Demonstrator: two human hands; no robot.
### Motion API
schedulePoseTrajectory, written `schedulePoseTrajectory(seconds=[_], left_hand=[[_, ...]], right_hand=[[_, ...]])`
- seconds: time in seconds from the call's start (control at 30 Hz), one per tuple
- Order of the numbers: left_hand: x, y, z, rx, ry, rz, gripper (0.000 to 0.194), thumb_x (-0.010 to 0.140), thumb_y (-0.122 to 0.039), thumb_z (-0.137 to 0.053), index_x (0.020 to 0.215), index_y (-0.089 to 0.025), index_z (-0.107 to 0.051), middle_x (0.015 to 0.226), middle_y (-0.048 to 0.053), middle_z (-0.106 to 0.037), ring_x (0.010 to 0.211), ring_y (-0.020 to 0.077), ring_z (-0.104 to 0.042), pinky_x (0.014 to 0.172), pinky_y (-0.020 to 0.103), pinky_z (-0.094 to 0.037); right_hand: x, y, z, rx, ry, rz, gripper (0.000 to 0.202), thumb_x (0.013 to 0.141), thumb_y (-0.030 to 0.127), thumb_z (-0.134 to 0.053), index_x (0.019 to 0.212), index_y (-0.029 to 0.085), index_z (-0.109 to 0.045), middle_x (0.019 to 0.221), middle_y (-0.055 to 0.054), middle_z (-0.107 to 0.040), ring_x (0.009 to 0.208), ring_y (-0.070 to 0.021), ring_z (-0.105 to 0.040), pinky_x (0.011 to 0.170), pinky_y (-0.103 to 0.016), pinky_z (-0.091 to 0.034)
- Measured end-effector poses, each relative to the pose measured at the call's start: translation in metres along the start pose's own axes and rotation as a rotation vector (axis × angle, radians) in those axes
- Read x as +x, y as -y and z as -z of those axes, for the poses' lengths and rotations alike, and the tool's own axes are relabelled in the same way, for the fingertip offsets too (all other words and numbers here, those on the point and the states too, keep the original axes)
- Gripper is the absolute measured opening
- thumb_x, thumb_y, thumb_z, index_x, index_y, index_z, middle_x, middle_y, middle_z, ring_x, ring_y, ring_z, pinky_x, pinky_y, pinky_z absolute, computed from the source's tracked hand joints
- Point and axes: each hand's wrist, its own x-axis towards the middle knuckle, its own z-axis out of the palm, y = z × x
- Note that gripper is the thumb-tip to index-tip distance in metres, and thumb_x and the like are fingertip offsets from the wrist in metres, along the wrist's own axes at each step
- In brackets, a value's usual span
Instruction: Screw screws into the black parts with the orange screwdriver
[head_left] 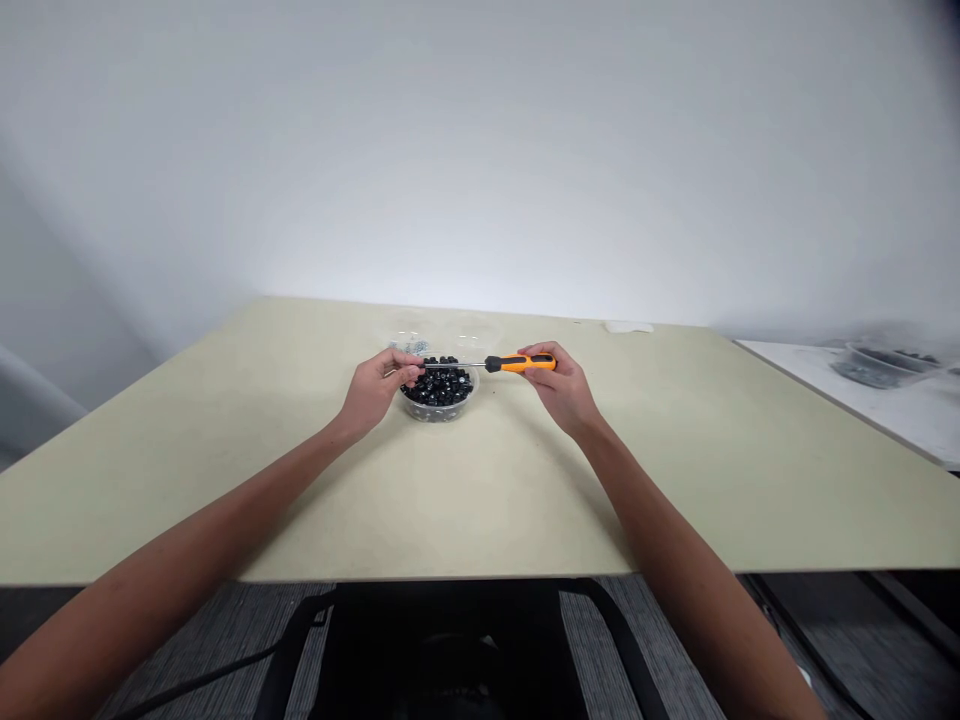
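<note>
From where I stand, the screwdriver (525,363) lies nearly level across the mouth of a round clear tub (437,413) full of black pieces (447,387), its shaft running between the two hands. The right hand (561,387) has its grip closed around the orange-and-black handle; the left hand (377,390) has its grip pinched at the shaft's far end, on what looks like a small dark piece (421,366), though it is too small for me to make out clearly.

To do this well, I'd want shaft and piece in one straight line, with the left fingertips pinching firmly but clear of the tip. The push should come gently along the shaft while the right wrist turns the handle, since a sideways lean could make the tip slip towards those fingers. Working over the tub seems sensible: a dropped piece would probably land among the others rather than roll across the surface (465,500).
</note>
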Motion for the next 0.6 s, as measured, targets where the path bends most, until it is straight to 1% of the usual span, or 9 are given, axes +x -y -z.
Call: schedulePoseTrajectory(seconds=[0.13, 0.27, 0.37, 0.47, 0.6], left_hand=[[-0.0002, -0.0008, 0.0013, 0.096, -0.018, -0.005, 0.021, 0.083, -0.036, -0.067, 0.093, -0.018, -0.07, 0.082, 0.004, -0.069, 0.08, 0.0189, -0.065, 0.081, 0.034, -0.05], [-0.0013, -0.0042, 0.0023, 0.123, -0.026, -0.016, 0.02, 0.084, -0.035, -0.067, 0.092, -0.018, -0.069, 0.089, 0.005, -0.071, 0.082, 0.0191, -0.065, 0.08, 0.033, -0.05], [-0.0019, -0.0042, 0.0023, 0.129, -0.031, -0.027, 0.019, 0.083, -0.035, -0.067, 0.091, -0.018, -0.068, 0.09, 0.005, -0.071, 0.084, 0.0197, -0.066, 0.08, 0.033, -0.05], [-0.002, -0.0025, 0.0022, 0.125, -0.026, -0.04, 0.019, 0.084, -0.035, -0.067, 0.092, -0.018, -0.068, 0.091, 0.005, -0.071, 0.086, 0.0202, -0.066, 0.081, 0.033, -0.05], [-0.0019, -0.0017, 0.0028, 0.115, -0.03, -0.058, 0.018, 0.084, -0.035, -0.067, 0.089, -0.018, -0.066, 0.097, 0.006, -0.071, 0.088, 0.0205, -0.067, 0.083, 0.034, -0.05]], right_hand=[[0.0011, -0.0014, 0.0048, 0.018, 0.033, -0.021, 0.022, 0.071, 0.02, -0.074, 0.091, 0.02, -0.064, 0.112, -0.002, -0.058, 0.108, -0.0154, -0.054, 0.092, -0.028, -0.046], [0.0015, -0.0028, 0.0064, -0.016, 0.044, -0.053, 0.025, 0.07, 0.022, -0.075, 0.093, 0.02, -0.067, 0.11, -0.003, -0.059, 0.103, -0.0146, -0.054, 0.088, -0.028, -0.045], [0.0017, -0.0041, 0.0077, -0.036, 0.037, -0.063, 0.025, 0.07, 0.022, -0.076, 0.093, 0.021, -0.068, 0.109, -0.003, -0.06, 0.1, -0.014, -0.055, 0.085, -0.026, -0.045], [0.0019, -0.0045, 0.0079, -0.043, 0.042, -0.071, 0.027, 0.071, 0.024, -0.076, 0.096, 0.021, -0.068, 0.108, -0.003, -0.061, 0.1, -0.0145, -0.055, 0.087, -0.028, -0.047], [0.0017, -0.003, 0.0044, -0.021, 0.052, -0.07, 0.032, 0.07, 0.028, -0.079, 0.098, 0.02, -0.067, 0.109, -0.003, -0.06, 0.104, -0.016, -0.057, 0.096, -0.032, -0.049]])
